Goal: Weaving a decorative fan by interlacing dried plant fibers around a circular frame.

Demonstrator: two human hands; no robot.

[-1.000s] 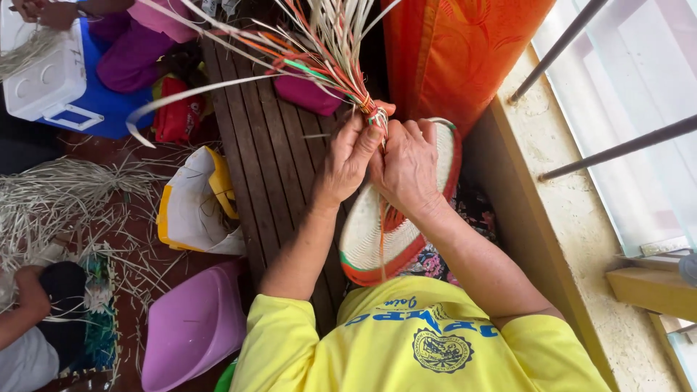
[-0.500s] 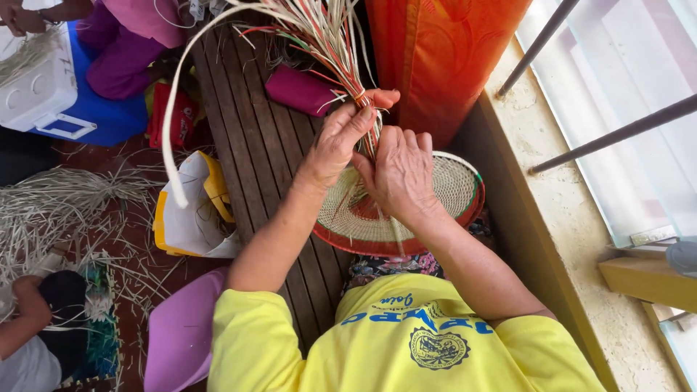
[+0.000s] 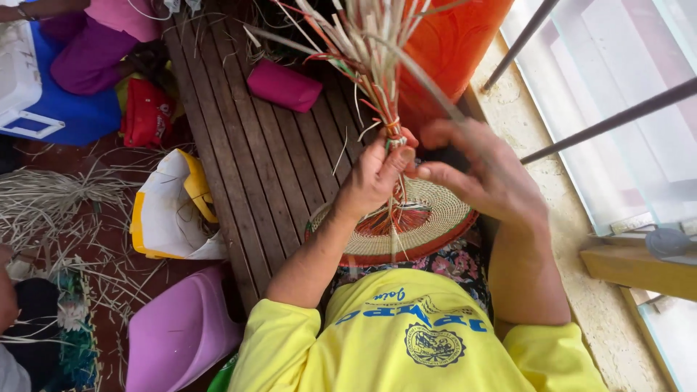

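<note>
The left hand (image 3: 377, 174) is closed around a tied bundle of pale, orange and green reed strips (image 3: 370, 51), pinching it just below the binding, so the strips fan upward. The right hand (image 3: 486, 174) is blurred, its fingers spread open just beside the bundle; whether it touches a strip cannot be told. Under both hands, on the person's lap, lies a round woven disc of natural fibre with a red rim (image 3: 428, 218). A brown slatted wooden bench (image 3: 254, 160) is to the left.
</note>
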